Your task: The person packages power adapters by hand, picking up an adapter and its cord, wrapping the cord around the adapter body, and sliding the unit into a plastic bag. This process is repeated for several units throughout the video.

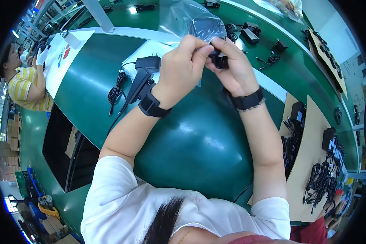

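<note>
Both of my hands meet over the far side of the green bench, at a clear plastic bag (173, 20). A dark, boxy power adapter (205, 28) shows through the film. My left hand (181, 67) pinches the bag's near edge between thumb and fingers. My right hand (236, 69) is closed around a black cable bundle (220, 61) at that same edge; the fingers hide part of it. To the left of my left hand lies another black power adapter (147, 64), with its coiled cord (116, 88) beside it. Clear bags (144, 49) lie flat under that adapter.
Adapters with cords (250, 33) lie beyond the pale divider strip. Cardboard partitions (307, 154) with bundled adapters (329, 162) stand at right. A black bin (57, 150) sits at the left bench edge. A person in a yellow striped shirt (26, 87) works at far left.
</note>
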### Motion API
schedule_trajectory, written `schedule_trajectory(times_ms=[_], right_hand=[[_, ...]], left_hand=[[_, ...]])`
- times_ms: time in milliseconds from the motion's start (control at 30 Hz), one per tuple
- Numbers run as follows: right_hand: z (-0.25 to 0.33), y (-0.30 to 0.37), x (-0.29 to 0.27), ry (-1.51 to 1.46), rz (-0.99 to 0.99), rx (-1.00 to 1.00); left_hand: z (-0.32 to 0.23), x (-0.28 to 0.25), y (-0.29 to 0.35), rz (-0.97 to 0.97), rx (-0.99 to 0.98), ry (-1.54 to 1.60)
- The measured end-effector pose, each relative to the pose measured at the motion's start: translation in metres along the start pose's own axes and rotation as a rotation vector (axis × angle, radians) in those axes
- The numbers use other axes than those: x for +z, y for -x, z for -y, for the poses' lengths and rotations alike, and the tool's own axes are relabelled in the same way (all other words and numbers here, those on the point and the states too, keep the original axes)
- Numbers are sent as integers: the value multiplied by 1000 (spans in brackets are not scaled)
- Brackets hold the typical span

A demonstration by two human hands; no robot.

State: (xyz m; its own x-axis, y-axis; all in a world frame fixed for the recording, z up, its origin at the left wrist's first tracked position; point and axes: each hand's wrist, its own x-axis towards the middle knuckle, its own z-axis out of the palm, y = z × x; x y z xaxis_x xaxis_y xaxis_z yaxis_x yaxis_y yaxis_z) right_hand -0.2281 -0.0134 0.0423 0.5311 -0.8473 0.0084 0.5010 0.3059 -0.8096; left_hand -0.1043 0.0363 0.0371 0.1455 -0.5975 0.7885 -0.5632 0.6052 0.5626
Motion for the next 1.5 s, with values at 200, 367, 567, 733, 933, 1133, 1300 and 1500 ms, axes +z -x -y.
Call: schedule_trajectory(times_ms=[200, 367, 567, 733, 933, 1133, 1300, 1500], right_hand=[[-3, -8, -3, 1003, 63, -925], [7, 0, 6, 681, 46, -438], [5, 11, 19, 41, -99, -176], [-9, 4, 15, 443, 83, -415], [-8, -9, 16, 591, 100, -490], [15, 6, 12, 375, 273, -275], [19, 18, 33, 520, 309, -192], [6, 23, 35, 571, 180, -283]], left_hand=[[-4, -10, -5, -22, 276, -131], [-14, -7, -1, 53, 229, -69], [-19, 5, 7, 50, 87, -42], [-24, 3, 10, -81, 499, -105], [-21, 14, 21, 36, 248, 6], [-29, -49, -33, -145, 370, -670], [8, -79, -50, 184, -462, 588], [-1, -22, -22, 46, -603, 1002]])
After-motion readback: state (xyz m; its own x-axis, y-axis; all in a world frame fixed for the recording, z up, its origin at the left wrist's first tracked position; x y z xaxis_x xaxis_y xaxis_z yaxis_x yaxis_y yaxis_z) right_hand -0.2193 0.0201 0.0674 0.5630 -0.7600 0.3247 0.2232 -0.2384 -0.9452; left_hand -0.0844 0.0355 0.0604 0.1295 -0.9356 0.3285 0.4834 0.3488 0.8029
